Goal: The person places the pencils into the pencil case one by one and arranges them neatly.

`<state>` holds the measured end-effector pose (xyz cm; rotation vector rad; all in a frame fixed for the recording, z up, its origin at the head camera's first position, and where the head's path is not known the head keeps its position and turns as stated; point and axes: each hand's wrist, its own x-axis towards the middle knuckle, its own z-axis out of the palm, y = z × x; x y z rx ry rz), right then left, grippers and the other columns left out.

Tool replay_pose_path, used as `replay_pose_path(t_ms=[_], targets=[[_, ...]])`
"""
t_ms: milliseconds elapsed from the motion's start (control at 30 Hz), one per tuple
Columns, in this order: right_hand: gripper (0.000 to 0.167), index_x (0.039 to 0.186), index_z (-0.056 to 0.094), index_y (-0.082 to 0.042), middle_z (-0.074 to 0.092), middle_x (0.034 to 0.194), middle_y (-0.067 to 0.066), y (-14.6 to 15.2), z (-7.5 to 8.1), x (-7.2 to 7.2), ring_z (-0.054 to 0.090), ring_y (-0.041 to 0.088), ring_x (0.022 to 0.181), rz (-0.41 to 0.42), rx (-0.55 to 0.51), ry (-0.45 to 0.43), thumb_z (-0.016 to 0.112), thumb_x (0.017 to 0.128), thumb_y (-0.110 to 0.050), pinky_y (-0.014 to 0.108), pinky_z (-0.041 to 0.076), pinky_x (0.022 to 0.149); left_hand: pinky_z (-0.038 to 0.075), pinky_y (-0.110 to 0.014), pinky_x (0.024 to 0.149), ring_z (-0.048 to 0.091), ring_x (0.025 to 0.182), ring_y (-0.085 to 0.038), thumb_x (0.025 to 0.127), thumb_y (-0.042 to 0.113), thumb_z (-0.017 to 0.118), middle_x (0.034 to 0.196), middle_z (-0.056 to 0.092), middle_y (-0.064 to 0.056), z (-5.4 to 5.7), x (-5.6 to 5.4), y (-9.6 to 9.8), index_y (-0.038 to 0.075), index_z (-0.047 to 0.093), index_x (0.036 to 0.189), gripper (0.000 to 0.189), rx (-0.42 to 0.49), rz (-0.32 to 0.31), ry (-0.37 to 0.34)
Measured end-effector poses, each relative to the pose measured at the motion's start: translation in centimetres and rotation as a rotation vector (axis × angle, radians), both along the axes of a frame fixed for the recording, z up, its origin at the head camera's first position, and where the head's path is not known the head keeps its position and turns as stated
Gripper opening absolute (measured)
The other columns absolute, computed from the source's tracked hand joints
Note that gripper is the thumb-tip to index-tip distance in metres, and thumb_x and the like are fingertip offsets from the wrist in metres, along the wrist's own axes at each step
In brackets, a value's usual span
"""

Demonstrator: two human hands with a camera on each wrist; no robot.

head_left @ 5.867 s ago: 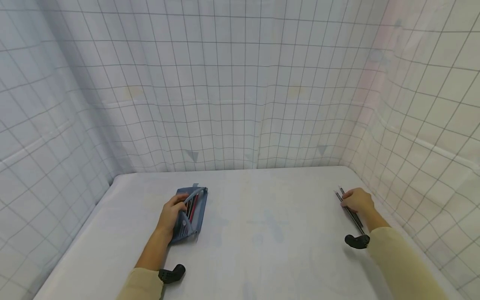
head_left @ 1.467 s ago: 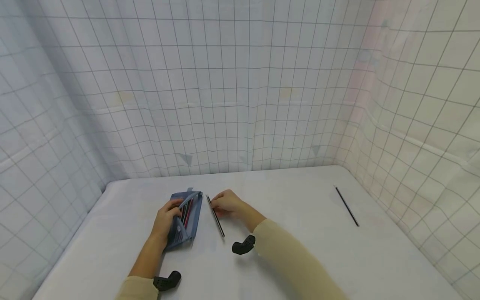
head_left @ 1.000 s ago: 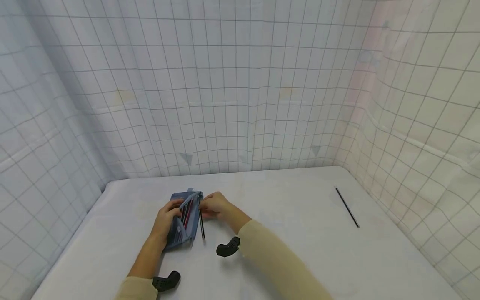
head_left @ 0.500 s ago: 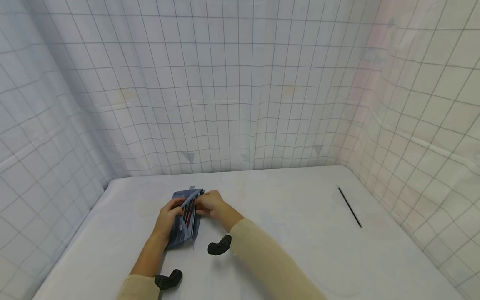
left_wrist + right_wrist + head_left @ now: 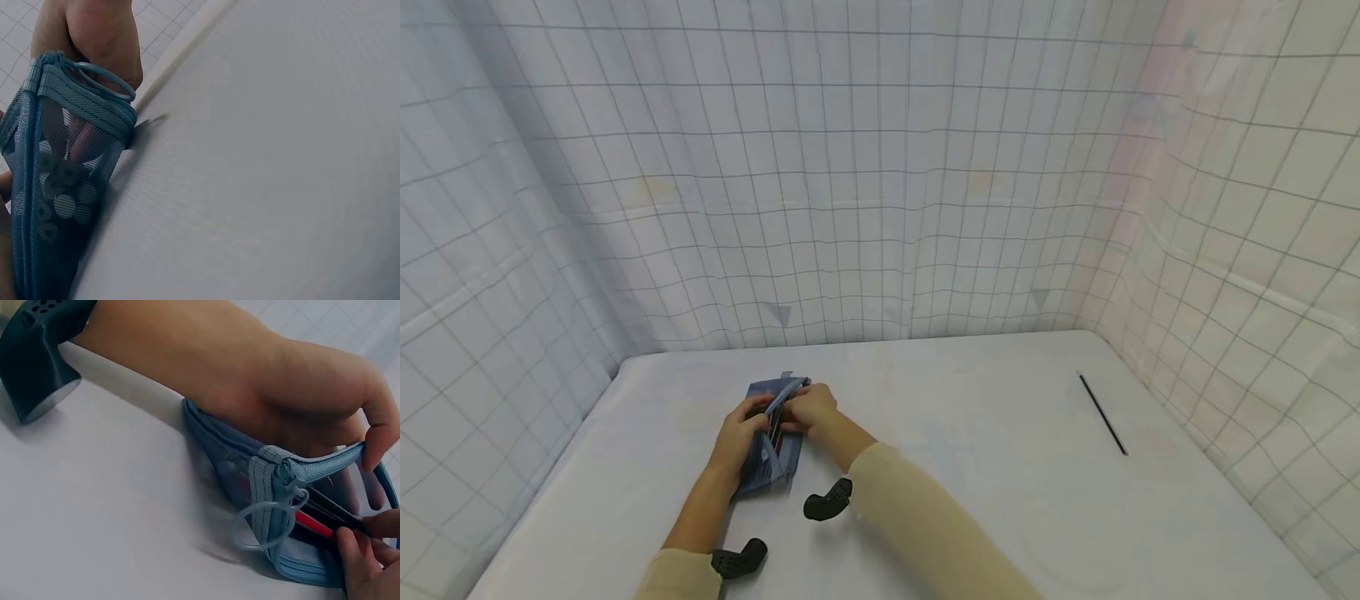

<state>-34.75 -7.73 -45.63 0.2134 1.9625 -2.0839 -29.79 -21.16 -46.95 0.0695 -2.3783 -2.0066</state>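
A blue mesh pencil case [image 5: 762,469] lies on the left of the table, its zip mouth spread apart. My left hand [image 5: 739,435] grips the left edge of that mouth. Inside show a red stick [image 5: 314,524] and dark slim pens; through the mesh in the left wrist view, several round pale ends are visible. My right hand [image 5: 812,410] reaches into the opening, and in the right wrist view its fingertips [image 5: 351,553] pinch a black pen [image 5: 334,509] there. Its far end is hidden within the case. The zip pull is a pale blue ring [image 5: 236,532].
A single black pen-like stick [image 5: 1102,414] lies at the right side of the white table [image 5: 970,500]. Grid-patterned white curtains [image 5: 880,208] enclose the back and both sides. Each wrist wears a black camera mount [image 5: 829,500].
My right hand has come from the right side of the table with a black pen, laid it over the case mouth, and moved inside. The left hand has kept its grip on the case.
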Motion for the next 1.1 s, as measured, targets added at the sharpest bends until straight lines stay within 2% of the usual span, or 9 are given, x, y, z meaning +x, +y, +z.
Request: replay_pose_path(t_ms=[100,267,367,533,733,833,1100], targets=[[0.012,0.101,0.073,0.002,0.072,0.089,0.011,0.1,0.0,0.0,0.072,0.022,0.080,0.062,-0.053,-0.022,0.067,0.092,0.007,0.038,0.061,0.073,0.018,-0.051,0.116,0.039,0.135,-0.035,0.089,0.001,0.049,0.147,0.048,-0.027,0.0,0.0,0.1,-0.006,0.048,0.147,0.057,0.013,0.001,0.004],[0.016,0.094,0.070,0.004,0.072,0.089,0.015,0.8,0.3,-0.2,0.073,0.026,0.084,0.109,-0.208,-0.092,0.057,0.095,0.013,0.042,0.059,0.082,0.014,-0.053,0.119,0.036,0.138,-0.036,0.090,0.002,0.048,0.149,0.046,-0.026,0.2,-0.1,0.0,-0.005,0.046,0.148,0.059,0.016,0.003,-0.013],[0.019,0.090,0.067,0.003,0.071,0.087,0.015,1.2,0.4,-0.4,0.071,0.024,0.081,0.139,-0.215,-0.100,0.053,0.095,0.014,0.042,0.059,0.084,0.013,-0.054,0.119,0.035,0.139,-0.037,0.090,0.002,0.048,0.150,0.045,-0.026,0.2,-0.1,0.1,-0.005,0.046,0.148,0.059,0.016,0.008,-0.027],[0.018,0.087,0.067,0.002,0.067,0.083,0.013,1.8,0.5,-0.7,0.067,0.021,0.075,0.188,-0.152,-0.074,0.052,0.095,0.011,0.042,0.059,0.082,0.015,-0.053,0.117,0.036,0.137,-0.037,0.091,0.003,0.048,0.149,0.045,-0.026,0.1,-0.1,0.1,-0.006,0.046,0.148,0.058,0.018,0.013,-0.022],[0.016,0.102,0.070,0.005,0.066,0.087,0.012,2.7,0.7,-0.7,0.065,0.021,0.076,0.220,-0.104,-0.056,0.055,0.095,0.008,0.042,0.060,0.081,0.018,-0.052,0.116,0.039,0.133,-0.037,0.090,0.004,0.048,0.148,0.047,-0.025,0.2,-0.1,0.3,-0.004,0.049,0.146,0.057,0.009,0.021,-0.018],[0.021,0.112,0.069,0.007,0.065,0.090,0.011,3.4,0.7,-0.8,0.064,0.021,0.078,0.233,-0.095,-0.058,0.057,0.095,0.007,0.042,0.059,0.082,0.016,-0.053,0.117,0.038,0.134,-0.037,0.089,0.004,0.048,0.148,0.047,-0.025,0.2,-0.2,0.3,-0.004,0.049,0.145,0.057,0.007,0.023,-0.024],[0.033,0.129,0.066,0.007,0.068,0.107,0.014,5.8,1.9,-1.0,0.068,0.025,0.096,0.300,-0.063,-0.047,0.061,0.097,-0.001,0.043,0.059,0.083,0.019,-0.051,0.115,0.039,0.132,-0.037,0.088,0.004,0.049,0.148,0.047,-0.025,0.1,-0.2,0.2,-0.004,0.049,0.146,0.058,-0.011,0.031,-0.030]])
